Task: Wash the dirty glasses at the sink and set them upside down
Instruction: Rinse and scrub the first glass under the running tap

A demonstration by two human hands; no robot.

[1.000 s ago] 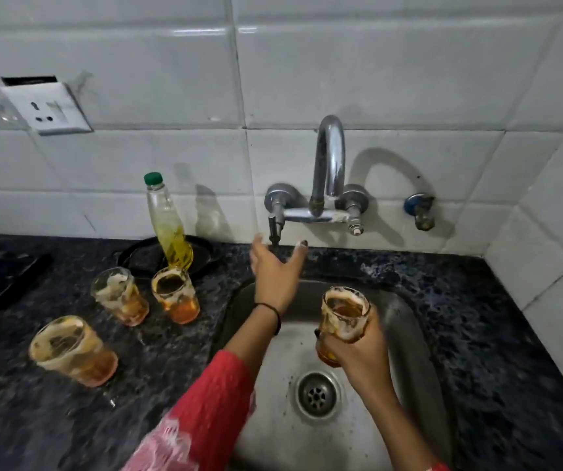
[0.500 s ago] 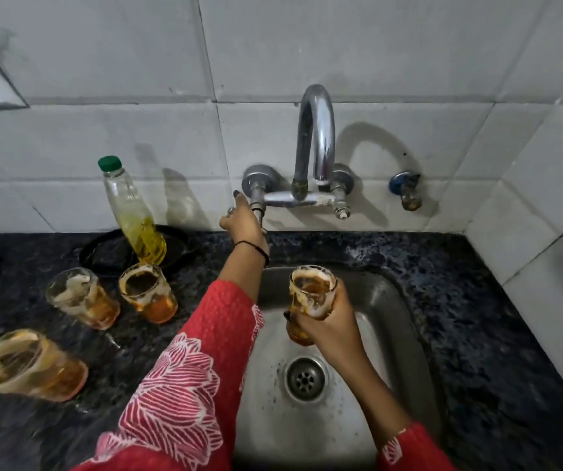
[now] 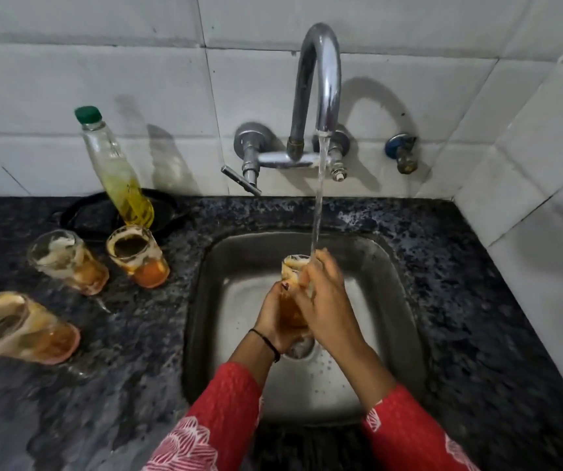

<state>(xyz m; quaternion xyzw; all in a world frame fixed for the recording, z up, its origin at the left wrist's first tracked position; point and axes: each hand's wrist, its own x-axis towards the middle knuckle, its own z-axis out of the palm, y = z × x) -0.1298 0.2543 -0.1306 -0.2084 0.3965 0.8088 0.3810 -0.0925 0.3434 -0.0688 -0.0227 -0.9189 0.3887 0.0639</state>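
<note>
Four dirty glasses are in view, each smeared with whitish film and holding an amber residue. Three stand upright on the dark speckled counter (image 3: 477, 300) left of the sink (image 3: 205, 300): the near glass (image 3: 18, 331) at the left edge, the middle glass (image 3: 69, 263) further back, and the far glass (image 3: 139, 256) just in front of one green-capped bottle (image 3: 117, 171) that is partly full of yellow liquid. One black dish (image 3: 93, 215) lies behind the bottle's base. The fourth, the held glass (image 3: 290, 311), is upright over the sink basin, above the drain, its mouth up. One curved faucet (image 3: 317, 79) on the tiled wall runs a single water stream (image 3: 319, 198) that lands at the glass's rim. One small wall tap (image 3: 402, 154) sits to the faucet's right.

Both hands grasp the held glass. The left hand (image 3: 275, 317), a black band at its wrist, wraps the lower left side with the thumb pointing up along the glass. The right hand (image 3: 327, 307) curls round the upper right side, its fingertips (image 3: 324, 260) at the rim under the water. Both forearms reach in from below in red patterned sleeves.
</note>
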